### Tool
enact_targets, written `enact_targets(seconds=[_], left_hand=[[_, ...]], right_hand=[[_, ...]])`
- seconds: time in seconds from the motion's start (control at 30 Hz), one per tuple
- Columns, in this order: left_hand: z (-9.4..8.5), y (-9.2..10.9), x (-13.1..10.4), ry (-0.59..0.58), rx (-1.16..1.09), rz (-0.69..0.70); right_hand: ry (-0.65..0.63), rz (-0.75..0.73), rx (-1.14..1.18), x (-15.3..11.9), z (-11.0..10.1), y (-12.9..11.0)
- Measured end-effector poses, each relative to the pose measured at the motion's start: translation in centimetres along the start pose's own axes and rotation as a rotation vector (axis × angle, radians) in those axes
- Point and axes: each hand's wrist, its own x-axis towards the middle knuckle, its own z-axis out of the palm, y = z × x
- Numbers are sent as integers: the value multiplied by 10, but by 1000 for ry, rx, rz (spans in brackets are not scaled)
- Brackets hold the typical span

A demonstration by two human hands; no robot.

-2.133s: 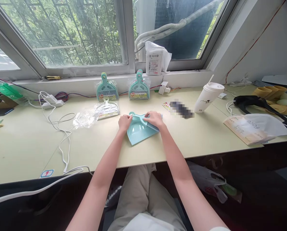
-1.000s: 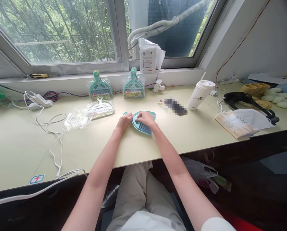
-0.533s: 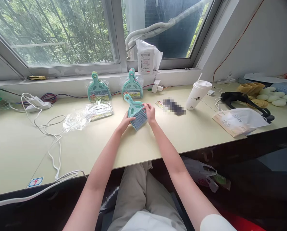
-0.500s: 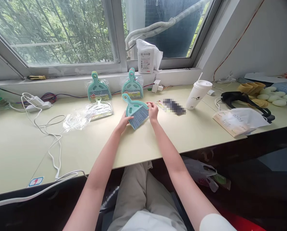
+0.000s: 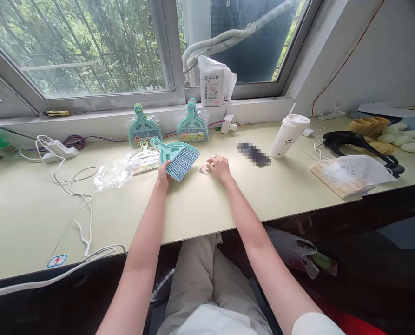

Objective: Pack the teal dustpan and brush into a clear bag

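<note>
My left hand (image 5: 163, 175) holds a small teal brush and dustpan set (image 5: 178, 157) by its lower edge, raised and tilted above the desk, handle pointing up-left. My right hand (image 5: 219, 167) rests on the desk with its fingertips on a small printed label card (image 5: 205, 168). Just left of the set lie a clear plastic bag (image 5: 114, 170) and another bagged set (image 5: 146, 158). Two more bagged teal sets (image 5: 142, 128) (image 5: 192, 125) lean against the window ledge behind.
A white cup with a straw (image 5: 288, 136) stands to the right, with a white paper bag (image 5: 350, 176) and black headgear (image 5: 357, 141) beyond. White cables and a power strip (image 5: 59, 149) run over the left desk. A white packet (image 5: 213, 87) sits on the sill.
My left hand has carried the brush and dustpan set up and leftward. My right hand has let go of it and dropped to the label card on the desk.
</note>
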Motion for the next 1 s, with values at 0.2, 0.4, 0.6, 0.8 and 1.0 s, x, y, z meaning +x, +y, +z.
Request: enact_targets(seconds=[0.2,0.4,0.6,0.8,1.0], left_hand=[[0,1,-2,-4,38,23],[10,-2,-10,-17,7,-7],[34,-2,-28,-173,-38,-64],[36,4,-39,-250,-95,27],[30,5,-34,-211,-194,34]], right_hand=[[-132,21,12,-4,8,-6],[143,210,128,1,-7,-8],[175,-72,103,-12,-5,-58],[-98,-172,-5,-30,25,-92],[-124,-174,27,-30,15,-88]])
